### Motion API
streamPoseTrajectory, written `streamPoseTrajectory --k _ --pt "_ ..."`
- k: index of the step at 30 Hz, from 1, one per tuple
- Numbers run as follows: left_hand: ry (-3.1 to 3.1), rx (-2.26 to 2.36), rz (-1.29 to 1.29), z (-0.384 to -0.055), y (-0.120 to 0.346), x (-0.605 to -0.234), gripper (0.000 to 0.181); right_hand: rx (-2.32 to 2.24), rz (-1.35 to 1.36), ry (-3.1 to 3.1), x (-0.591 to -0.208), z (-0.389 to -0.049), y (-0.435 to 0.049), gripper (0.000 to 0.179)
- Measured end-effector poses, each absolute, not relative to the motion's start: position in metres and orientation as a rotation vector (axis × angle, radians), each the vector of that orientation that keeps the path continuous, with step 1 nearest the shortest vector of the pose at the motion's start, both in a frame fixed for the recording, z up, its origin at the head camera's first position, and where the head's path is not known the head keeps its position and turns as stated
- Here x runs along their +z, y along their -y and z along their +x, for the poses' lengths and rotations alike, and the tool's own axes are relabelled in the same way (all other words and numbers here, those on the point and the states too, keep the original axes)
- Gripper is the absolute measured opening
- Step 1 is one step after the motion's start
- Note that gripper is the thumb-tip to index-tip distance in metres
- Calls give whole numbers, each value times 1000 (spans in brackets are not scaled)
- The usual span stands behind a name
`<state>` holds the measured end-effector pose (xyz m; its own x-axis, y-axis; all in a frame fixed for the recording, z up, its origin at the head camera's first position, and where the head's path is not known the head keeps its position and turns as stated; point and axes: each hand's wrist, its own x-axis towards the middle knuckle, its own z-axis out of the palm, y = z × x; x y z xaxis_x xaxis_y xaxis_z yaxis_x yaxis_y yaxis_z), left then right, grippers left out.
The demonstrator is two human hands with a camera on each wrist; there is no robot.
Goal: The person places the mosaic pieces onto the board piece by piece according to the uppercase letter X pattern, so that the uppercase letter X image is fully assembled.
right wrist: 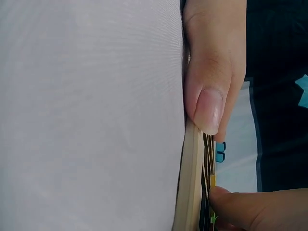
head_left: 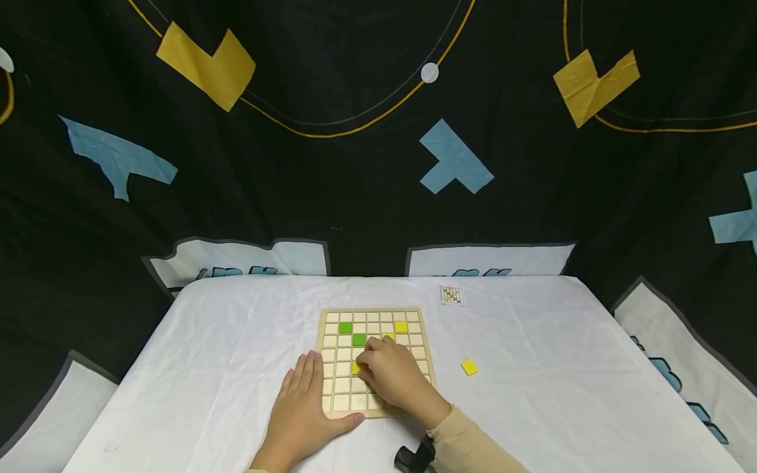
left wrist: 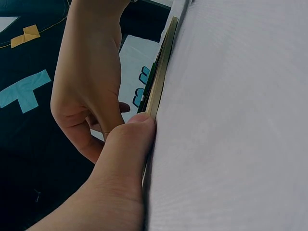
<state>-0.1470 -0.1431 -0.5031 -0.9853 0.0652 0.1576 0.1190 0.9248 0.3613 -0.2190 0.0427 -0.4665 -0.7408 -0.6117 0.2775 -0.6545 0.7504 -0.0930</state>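
Note:
A square wooden board (head_left: 359, 414) with a grid of pale tiles lies on the table. My left hand (head_left: 304, 410) lies along its left side with straight fingers, the thumb against the near edge; in the left wrist view that thumb (left wrist: 126, 149) rests at the board's edge. Over the middle of the board, my right hand (head_left: 393, 374) has its fingers curled and pinches a yellow tile (head_left: 355, 368) down at the grid. The right wrist view has the right thumb (right wrist: 255, 207) beside a yellow edge. Two green tiles (head_left: 345, 327) and other yellow tiles (head_left: 401, 326) sit in the grid.
A loose yellow tile (head_left: 470, 367) lies on the white tablecloth (head_left: 562, 394) right of the board. Behind the board is a small card (head_left: 452, 295) with a coloured grid pattern. A black curtain (head_left: 355, 197) hangs behind the table, and a black device (head_left: 416, 455) sits by the right wrist.

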Motion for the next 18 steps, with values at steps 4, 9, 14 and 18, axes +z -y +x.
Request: streamPoseTrajectory --k 4,9,14,18 --pt "2948 -574 -136 -146 142 -503 135 307 1017 2733 -465 -217 -45 12" --pt "2941 -580 -131 -146 142 -504 134 382 1032 2726 -460 -214 -53 13" --pt "2936 -579 -130 -146 142 -505 135 447 986 2751 -451 -213 -69 23" --pt "2943 -585 -125 -147 142 -504 137 455 937 2764 -446 -213 -88 31"
